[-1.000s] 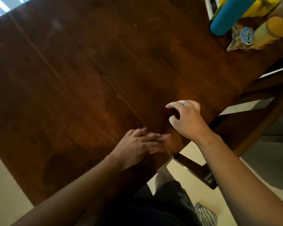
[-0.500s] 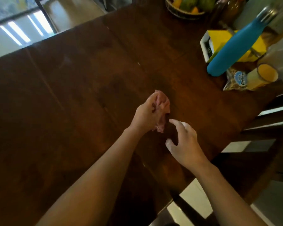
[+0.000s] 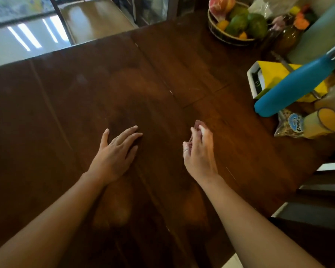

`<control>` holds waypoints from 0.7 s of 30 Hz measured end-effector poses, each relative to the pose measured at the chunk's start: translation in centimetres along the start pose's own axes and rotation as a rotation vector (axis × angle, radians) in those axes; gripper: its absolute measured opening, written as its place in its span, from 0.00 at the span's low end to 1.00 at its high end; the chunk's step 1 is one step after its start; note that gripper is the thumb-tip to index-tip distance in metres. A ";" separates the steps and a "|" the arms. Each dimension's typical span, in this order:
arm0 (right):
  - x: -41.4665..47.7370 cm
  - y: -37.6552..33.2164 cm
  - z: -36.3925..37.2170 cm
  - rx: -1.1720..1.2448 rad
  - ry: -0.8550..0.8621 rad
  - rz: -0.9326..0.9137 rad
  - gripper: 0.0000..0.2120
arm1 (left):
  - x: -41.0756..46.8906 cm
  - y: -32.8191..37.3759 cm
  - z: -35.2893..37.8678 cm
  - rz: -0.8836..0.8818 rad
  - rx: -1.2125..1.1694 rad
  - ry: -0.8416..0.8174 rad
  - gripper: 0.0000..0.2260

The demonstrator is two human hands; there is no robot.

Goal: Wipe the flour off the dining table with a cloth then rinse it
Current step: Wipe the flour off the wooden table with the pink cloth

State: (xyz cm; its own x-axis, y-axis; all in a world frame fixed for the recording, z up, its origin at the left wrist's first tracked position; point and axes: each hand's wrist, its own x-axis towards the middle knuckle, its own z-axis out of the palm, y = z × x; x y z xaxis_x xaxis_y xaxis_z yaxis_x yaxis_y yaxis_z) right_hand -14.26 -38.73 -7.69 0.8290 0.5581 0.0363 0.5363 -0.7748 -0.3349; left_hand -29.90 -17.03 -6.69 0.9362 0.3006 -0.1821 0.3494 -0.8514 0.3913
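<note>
The dark brown wooden dining table fills most of the head view. My left hand lies flat on it near the middle, fingers spread, holding nothing. To its right, my right hand hovers just above the wood, its fingers curled around a small crumpled pink cloth that shows only at the fingertips. A few faint pale specks and streaks mark the wood; no clear patch of flour is visible.
At the right edge lie a blue bottle across a yellow box, a snack bag and a glass of orange drink. A fruit basket stands at the far right corner. Chair backs flank the right side.
The cloth has passed from my left hand to my right. My left hand has dropped flat onto the table to the left. The view has tilted up toward the far end.
</note>
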 end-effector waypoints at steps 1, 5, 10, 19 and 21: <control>0.8 0.7 -0.1 -0.050 0.038 0.036 0.23 | 0.1 -0.1 0.2 -0.001 0.014 0.009 0.22; 5.4 4.2 -0.9 -0.107 0.077 0.105 0.25 | 0.0 0.0 0.7 -0.006 0.069 0.042 0.23; 14.4 6.1 -0.9 0.009 0.048 0.217 0.32 | 0.2 -0.2 1.1 -0.007 0.091 0.067 0.23; 16.2 -1.8 1.2 0.195 -0.284 -0.571 0.22 | 0.2 -0.4 1.3 -0.026 0.118 0.054 0.22; 14.0 -1.4 0.9 0.200 -0.369 -0.688 0.21 | 0.2 -0.3 1.2 -0.033 0.118 0.044 0.22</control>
State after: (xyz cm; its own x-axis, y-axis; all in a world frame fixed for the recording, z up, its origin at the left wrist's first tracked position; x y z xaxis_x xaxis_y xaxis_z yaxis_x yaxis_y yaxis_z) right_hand -3.58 -29.59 -7.57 0.1988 0.9800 -0.0054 0.8399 -0.1732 -0.5143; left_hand -29.85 -17.26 -7.92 0.9259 0.3459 -0.1521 0.3758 -0.8844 0.2768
